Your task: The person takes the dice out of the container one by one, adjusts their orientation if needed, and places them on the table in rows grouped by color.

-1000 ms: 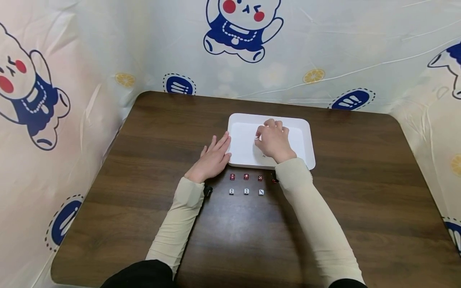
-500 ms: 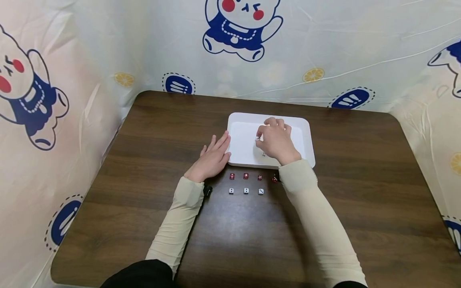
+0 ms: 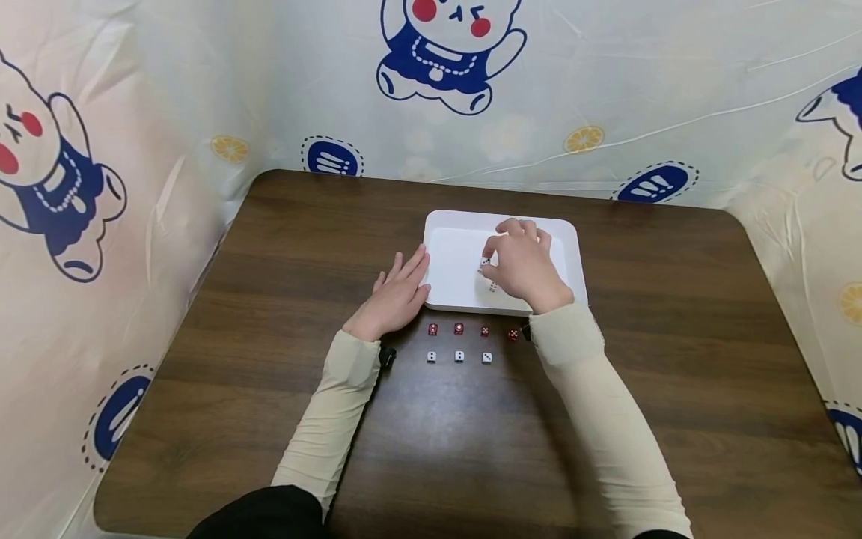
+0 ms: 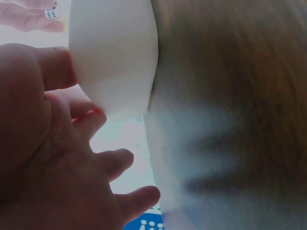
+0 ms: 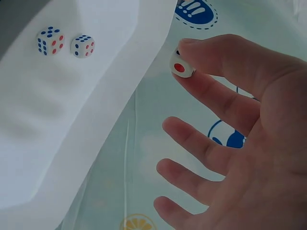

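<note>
My right hand (image 3: 528, 262) is over the white tray (image 3: 444, 258), pinching a white die (image 5: 180, 67) between thumb and index finger. Its other fingers are spread apart. Inside the tray sit two more white dice, a nearer-looking one (image 5: 50, 41) and another (image 5: 83, 46) beside it, both with blue and red pips. At the tray's left side my left hand (image 3: 393, 299) lies with fingers extended. In the left wrist view its thumb and a fingertip touch the tray's outer wall (image 4: 115, 57), and the pinched die (image 4: 53, 10) shows at the upper left.
In front of the tray runs a row of several red dice (image 3: 459, 329), the rightmost close to my right wrist. Nearer me are three white dice (image 3: 459, 357) in a parallel row. A patterned curtain (image 3: 431, 150) hangs behind the brown table (image 3: 323, 224).
My right hand has shifted slightly to the right with the die in its pinch, uncovering the rightmost red die and more of the tray's dice. My left hand has stayed put.
</note>
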A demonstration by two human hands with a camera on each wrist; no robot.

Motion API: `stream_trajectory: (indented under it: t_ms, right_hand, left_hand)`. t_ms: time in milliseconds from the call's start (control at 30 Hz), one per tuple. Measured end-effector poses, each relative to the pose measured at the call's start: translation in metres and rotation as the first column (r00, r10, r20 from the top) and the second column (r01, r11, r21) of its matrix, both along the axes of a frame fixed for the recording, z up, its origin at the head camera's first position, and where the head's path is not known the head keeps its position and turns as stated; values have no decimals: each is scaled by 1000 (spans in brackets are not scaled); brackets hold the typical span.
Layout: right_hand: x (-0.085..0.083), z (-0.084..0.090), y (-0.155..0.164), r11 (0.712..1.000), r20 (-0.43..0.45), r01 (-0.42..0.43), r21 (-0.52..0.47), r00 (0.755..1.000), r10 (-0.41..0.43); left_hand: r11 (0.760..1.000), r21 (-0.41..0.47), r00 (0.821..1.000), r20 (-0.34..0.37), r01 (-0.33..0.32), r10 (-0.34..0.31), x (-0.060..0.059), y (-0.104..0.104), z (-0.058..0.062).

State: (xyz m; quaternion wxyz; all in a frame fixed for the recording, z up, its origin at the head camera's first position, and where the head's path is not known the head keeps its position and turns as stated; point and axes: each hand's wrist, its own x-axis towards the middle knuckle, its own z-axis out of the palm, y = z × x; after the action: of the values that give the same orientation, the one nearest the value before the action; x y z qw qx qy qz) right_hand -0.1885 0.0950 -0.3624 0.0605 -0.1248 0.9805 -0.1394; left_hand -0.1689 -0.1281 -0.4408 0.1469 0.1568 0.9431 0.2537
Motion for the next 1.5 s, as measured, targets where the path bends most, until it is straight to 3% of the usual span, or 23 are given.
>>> stream_trajectory:
  t_ms: [800, 1500]
  right_hand:
    - [28, -2, 27, 1000, -7, -17, -8, 1000, 17]
    - [53, -12, 45, 998, 54, -6, -55, 998, 9]
  left_hand:
    - [1000, 9, 1000, -5, 6, -6, -1, 2, 0]
    - [1000, 9, 1000, 9, -1, 1, -1, 1, -1]
